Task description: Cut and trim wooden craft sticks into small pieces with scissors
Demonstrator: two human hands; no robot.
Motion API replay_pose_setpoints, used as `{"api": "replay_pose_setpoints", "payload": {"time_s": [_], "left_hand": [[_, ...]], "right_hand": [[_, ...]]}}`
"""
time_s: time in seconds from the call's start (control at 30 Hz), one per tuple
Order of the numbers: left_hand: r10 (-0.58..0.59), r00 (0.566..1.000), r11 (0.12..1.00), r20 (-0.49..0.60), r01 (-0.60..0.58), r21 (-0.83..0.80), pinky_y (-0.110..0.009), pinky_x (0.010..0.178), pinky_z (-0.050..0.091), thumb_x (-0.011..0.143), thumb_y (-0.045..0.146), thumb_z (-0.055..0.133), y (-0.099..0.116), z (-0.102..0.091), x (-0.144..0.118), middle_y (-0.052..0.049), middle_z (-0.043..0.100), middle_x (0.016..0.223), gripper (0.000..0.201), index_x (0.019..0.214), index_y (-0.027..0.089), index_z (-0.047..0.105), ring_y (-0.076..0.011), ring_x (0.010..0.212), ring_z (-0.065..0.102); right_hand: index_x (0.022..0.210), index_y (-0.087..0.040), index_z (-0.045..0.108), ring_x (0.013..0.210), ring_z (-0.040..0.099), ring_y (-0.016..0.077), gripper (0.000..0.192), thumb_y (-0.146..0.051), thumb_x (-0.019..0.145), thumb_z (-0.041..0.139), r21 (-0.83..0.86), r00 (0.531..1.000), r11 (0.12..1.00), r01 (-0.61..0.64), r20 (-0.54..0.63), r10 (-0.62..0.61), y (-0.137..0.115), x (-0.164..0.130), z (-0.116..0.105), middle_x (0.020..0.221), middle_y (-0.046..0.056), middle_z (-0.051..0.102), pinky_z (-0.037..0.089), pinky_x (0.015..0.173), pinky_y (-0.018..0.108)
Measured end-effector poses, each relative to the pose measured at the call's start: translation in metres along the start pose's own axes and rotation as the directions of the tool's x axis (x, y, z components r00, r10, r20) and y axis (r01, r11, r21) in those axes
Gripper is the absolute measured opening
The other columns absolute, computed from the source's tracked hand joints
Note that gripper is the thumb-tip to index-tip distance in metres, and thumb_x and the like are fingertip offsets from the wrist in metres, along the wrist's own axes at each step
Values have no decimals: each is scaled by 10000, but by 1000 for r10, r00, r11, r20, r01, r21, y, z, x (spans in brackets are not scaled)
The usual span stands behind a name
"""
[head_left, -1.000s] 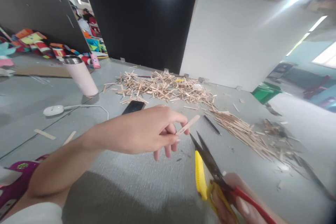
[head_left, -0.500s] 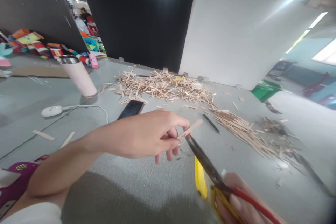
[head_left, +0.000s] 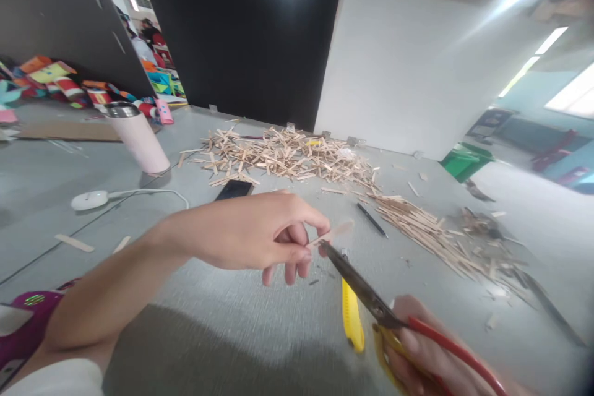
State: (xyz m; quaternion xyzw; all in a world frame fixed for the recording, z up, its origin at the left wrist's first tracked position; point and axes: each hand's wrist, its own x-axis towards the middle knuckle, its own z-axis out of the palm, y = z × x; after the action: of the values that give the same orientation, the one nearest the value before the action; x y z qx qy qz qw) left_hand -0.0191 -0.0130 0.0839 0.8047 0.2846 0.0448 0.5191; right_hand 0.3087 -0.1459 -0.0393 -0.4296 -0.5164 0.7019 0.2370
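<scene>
Between thumb and fingers, my left hand (head_left: 264,232) pinches a thin wooden craft stick (head_left: 331,234), its far end pointing right and blurred. My right hand (head_left: 417,346) is closed on the red and yellow handles of a pair of scissors (head_left: 359,288). The dark blades look closed, with their tips at the stick just beside my left fingertips. Beneath the blades a yellow utility knife (head_left: 352,315) lies on the grey table (head_left: 260,334). A black pen (head_left: 372,220) rests to the right of my left hand.
A heap of craft sticks (head_left: 288,154) lies at the back, and a row of sticks (head_left: 427,229) to the right. A phone (head_left: 234,190), pink tumbler (head_left: 142,142) and white mouse (head_left: 90,200) are left. Black (head_left: 241,37) and white panels (head_left: 394,68) stand behind.
The scissor blades have come together at the stick, and the stick's outer end is now blurred. Both hands appear slightly further left.
</scene>
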Motion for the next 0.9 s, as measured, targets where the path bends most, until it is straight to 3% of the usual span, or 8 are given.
{"api": "replay_pose_setpoints", "payload": {"time_s": [0.13,0.27,0.37,0.53,0.67,0.77,0.9], "left_hand": [[18,1000,1000,23,-19,4,-184,512,589,1025,196,607,-1,-4,-1,-49,802,893,86,1004,201,691,-184,769,774],[22,999,1000,35,-22,5,-182,529,603,1023,211,614,-6,-8,2,-44,800,909,63,986,207,665,-179,781,770],[4,999,1000,32,-5,17,-184,530,599,1022,240,611,-9,-8,7,-55,793,908,78,966,199,646,-183,786,769],[-29,1000,999,6,30,-37,-222,518,597,1023,301,613,-8,-3,12,-67,786,895,123,952,213,565,-223,795,789],[-14,1000,997,-26,12,-78,-227,548,605,1055,288,579,-4,4,10,-63,792,931,102,993,230,524,-224,814,804],[6,999,994,-44,-11,-111,-228,576,623,1069,271,561,-3,8,9,-58,791,946,56,1053,240,517,-219,854,801],[23,999,990,-47,-29,-136,-233,585,636,1070,259,571,-4,7,8,-58,786,940,65,1050,237,513,-216,867,794]], "right_hand": [[850,-242,473,401,385,37,650,-877,902,602,-82,999,996,-46,-7,46,-26,9,12,609,-78,510,263,369,155],[773,-221,493,375,355,21,734,-947,844,575,-139,997,988,-74,-49,67,-39,13,19,563,-77,491,247,352,149],[706,-212,506,364,341,26,740,-929,884,541,-146,997,987,-64,-55,57,-35,16,21,520,-73,451,224,344,162],[574,-228,454,330,279,39,756,-876,962,462,-121,996,989,83,-14,-85,-19,22,25,424,-71,360,154,334,207],[644,-221,497,419,358,73,701,-850,953,511,-94,988,984,151,-2,-152,-20,20,23,513,-39,447,228,402,226],[791,-207,571,473,411,88,628,-810,967,556,-66,991,989,134,-6,-135,-22,18,18,594,-29,526,268,446,228],[983,-208,600,493,430,91,598,-805,982,551,24,989,990,142,44,-143,8,3,2,682,-23,600,331,472,228]]}}
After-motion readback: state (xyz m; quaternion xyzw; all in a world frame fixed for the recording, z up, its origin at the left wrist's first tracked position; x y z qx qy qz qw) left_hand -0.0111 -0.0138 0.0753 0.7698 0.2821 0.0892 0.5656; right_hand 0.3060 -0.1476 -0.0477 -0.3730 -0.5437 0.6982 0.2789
